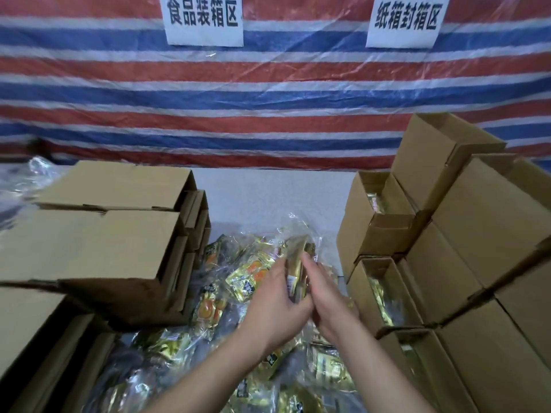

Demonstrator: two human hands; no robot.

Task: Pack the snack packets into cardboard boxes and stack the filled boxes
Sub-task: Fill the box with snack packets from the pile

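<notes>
A pile of gold snack packets (247, 281) in clear wrap covers the middle of the table. Above it, my left hand (274, 305) and my right hand (325, 299) press together on a small bundle of gold packets (296, 269), held upright between the palms and fingers. On the right stands a stack of open cardboard boxes (447, 263); gold packets show inside two of them (378, 296). On the left lies a stack of cardboard boxes (98, 239) on their sides, their insides hidden.
A red, white and blue striped tarp (268, 93) hangs behind the table, with two white paper signs (204, 19) on it. Crumpled clear plastic (26, 177) lies at the far left. A strip of bare white tabletop (274, 195) shows between the box stacks.
</notes>
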